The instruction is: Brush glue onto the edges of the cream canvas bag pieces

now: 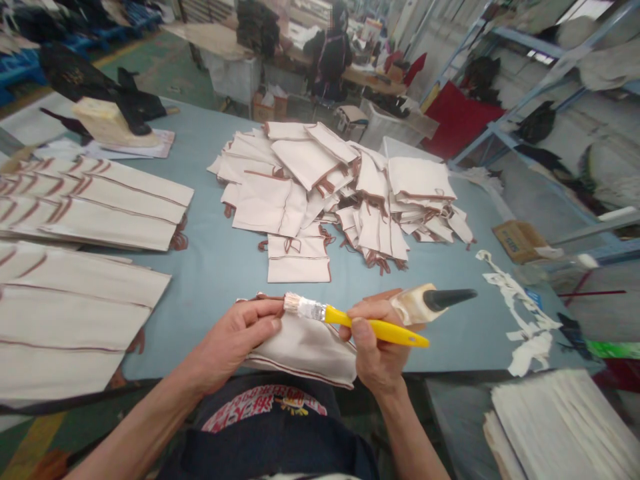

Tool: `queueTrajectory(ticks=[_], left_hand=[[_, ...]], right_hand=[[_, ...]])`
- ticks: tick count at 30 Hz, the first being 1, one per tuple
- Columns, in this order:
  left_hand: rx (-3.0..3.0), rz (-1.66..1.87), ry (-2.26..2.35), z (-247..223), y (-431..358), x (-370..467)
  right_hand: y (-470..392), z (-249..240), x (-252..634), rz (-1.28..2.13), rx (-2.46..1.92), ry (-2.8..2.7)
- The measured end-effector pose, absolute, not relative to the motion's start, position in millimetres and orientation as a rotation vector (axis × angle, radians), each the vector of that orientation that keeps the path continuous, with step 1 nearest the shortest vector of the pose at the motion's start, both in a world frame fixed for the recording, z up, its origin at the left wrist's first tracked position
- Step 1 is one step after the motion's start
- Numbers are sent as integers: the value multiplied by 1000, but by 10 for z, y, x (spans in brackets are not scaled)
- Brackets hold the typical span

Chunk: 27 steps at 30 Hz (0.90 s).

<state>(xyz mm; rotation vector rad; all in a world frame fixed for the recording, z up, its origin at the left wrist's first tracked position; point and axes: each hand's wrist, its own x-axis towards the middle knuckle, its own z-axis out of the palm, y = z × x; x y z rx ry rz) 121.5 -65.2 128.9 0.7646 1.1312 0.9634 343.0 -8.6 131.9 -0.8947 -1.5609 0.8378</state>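
Observation:
A cream fabric piece with dark red edging lies at the table's front edge, before my body. My left hand pinches its upper left corner between thumb and fingers. In my right hand is a yellow-handled brush; its whitish bristles touch the brown edging beside my left fingertips. Just beyond my right hand, a cream-coloured bottle with a dark pointed nozzle lies tilted, its tip to the right. Whether my right fingers also hold the bottle is hidden.
A heap of cream pieces covers the middle back of the blue table. Stacks of larger pieces are at left. White scraps and a cardboard box lie at right. A person is in the background.

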Motion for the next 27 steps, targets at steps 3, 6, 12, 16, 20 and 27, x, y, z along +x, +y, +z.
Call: queueTrajectory(ticks=[3, 6, 12, 16, 20, 27], left_hand=[[757, 923, 1143, 1291, -658, 1190], [715, 941, 1110, 1314, -657, 1173], [612, 939, 1053, 1379, -662, 1173], [538, 919, 1024, 1389, -673, 1164], [512, 941, 1011, 1409, -684, 1144], [420, 958, 1034, 1407, -688, 1128]], right_hand=[[-79, 1268, 3405, 758, -885, -1664], [-122, 1276, 3415, 690, -846, -1653], [-162, 1286, 3419, 597, -859, -1726], [-164, 1253, 3365, 484, -894, -1654], [-264, 1249, 3370, 508, -847, -1605], [-230, 1180, 3307, 440, -885, -1632]])
